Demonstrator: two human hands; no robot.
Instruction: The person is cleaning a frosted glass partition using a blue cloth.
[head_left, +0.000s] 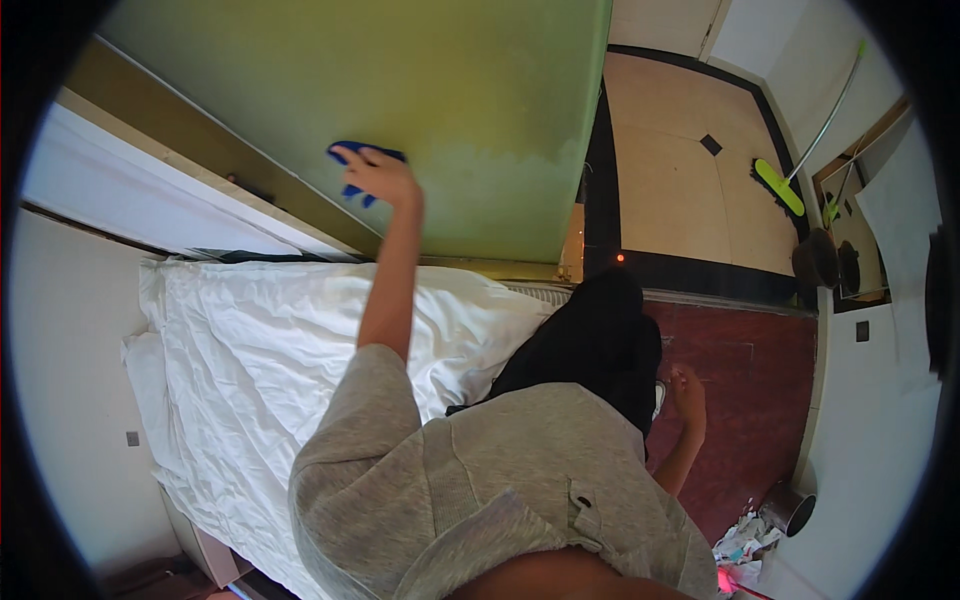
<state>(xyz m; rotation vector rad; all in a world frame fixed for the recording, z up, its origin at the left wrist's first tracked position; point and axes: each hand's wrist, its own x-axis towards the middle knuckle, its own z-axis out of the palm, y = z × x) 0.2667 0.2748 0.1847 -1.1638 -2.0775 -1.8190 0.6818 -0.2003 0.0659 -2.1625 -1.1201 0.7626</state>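
Observation:
My left hand (381, 176) presses a blue cloth (367, 147) flat against a greenish frosted glass panel (480, 97). Folds of the cloth stick out above and below my fingers. Close to that hand, on its left, runs the panel's lower side edge with a pale line along it. A lighter hazy patch (517, 172) shows on the glass to the right. My right hand (687, 397) hangs beside my leg over a dark red floor (750, 427), fingers loosely bent and nothing visible in it.
A bed with a rumpled white sheet (247, 360) lies left of and under me. Beyond a dark threshold (697, 266), a lime-green broom (780, 187) leans by the wall. A metal bin (789, 510) lies tipped near litter (746, 544). A framed mirror (855, 232) stands at right.

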